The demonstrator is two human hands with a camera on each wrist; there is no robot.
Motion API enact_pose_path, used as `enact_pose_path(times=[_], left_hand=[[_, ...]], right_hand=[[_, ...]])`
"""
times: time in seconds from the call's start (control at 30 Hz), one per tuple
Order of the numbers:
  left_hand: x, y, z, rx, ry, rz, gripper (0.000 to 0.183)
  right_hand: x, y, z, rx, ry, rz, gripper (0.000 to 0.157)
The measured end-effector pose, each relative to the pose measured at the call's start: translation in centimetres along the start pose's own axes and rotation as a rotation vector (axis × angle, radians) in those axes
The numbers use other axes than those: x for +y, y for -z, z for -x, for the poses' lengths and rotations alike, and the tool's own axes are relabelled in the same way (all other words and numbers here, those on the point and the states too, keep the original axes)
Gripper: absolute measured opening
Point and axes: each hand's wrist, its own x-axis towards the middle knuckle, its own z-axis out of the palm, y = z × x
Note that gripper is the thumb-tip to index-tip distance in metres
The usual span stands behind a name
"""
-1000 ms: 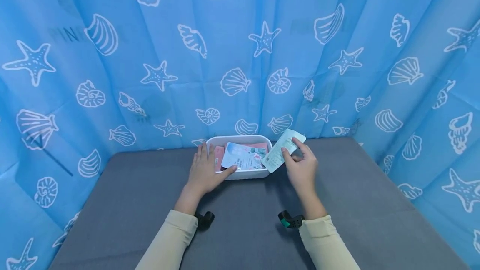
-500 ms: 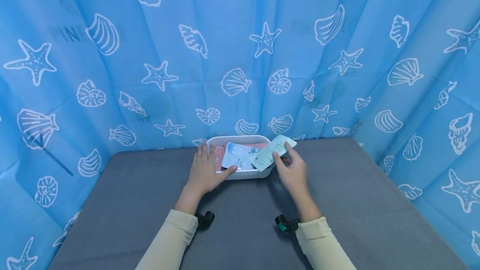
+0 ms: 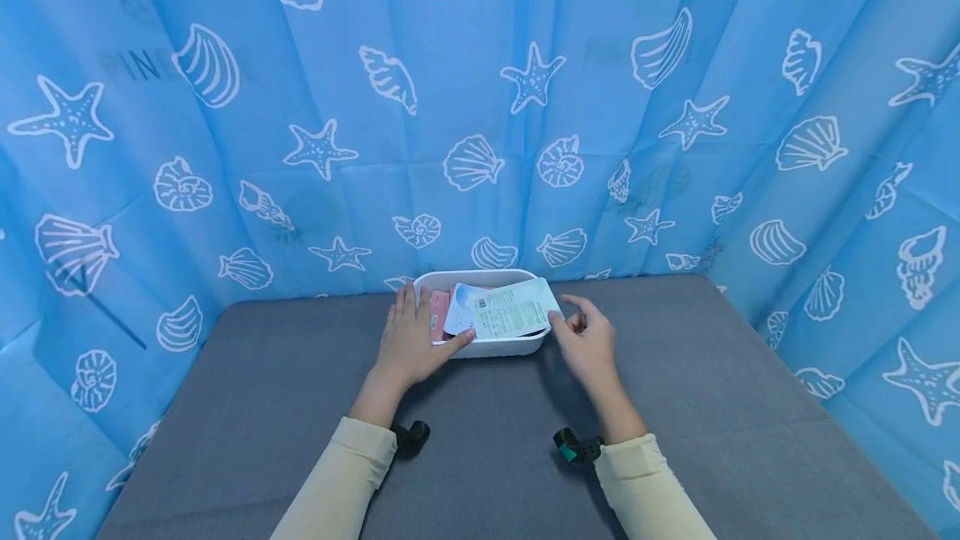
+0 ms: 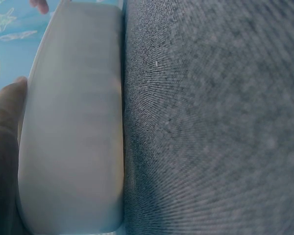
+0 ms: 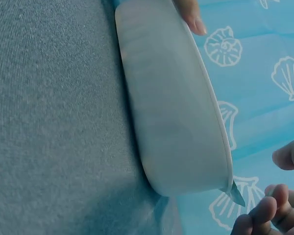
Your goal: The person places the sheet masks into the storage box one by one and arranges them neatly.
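Observation:
A white oblong bin [image 3: 487,348] stands against the curtain, with flat printed sachets in it. Topmost lies a pale green sachet [image 3: 517,308], its right end over the bin's right rim. Under it show a blue-and-white sachet [image 3: 462,307] and a pink one [image 3: 438,312]. My left hand [image 3: 405,344] rests on the bin's left end, fingers extended and thumb along the front rim. Just right of the bin is my right hand [image 3: 591,342], thumb and fingers parted. In the right wrist view, a sachet corner [image 5: 236,195] juts past the rim, apart from those fingers.
A grey cloth-covered table [image 3: 480,457] carries the bin near its back edge. Blue curtains [image 3: 480,107] with white shell prints hang behind and at both sides. A black wrist device [image 3: 411,440] is on the left wrist, another [image 3: 577,446] on the right.
The pale green sachet has moved left and been laid on the others in the bin. My right hand has moved left and let go of it. The left hand has stayed put.

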Motion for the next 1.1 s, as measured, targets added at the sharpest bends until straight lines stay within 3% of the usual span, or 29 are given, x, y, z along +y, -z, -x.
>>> enact_pose_path(times=[0.37,0.73,1.1], left_hand=[[0.06,0.12,0.11,-0.006,0.0,0.007,0.125],[-0.04,0.06,0.04,-0.003,-0.005,0.01,0.125],[-0.01,0.03,0.05,0.004,-0.014,0.011,0.124]], right_hand=[[0.22,0.31,-0.18,-0.052,-0.134,0.053,0.043],[0.4,-0.11,0.05,-0.057,-0.112,0.082,0.032],[0.01,-0.23,0.33,-0.133,-0.104,0.075,0.027]])
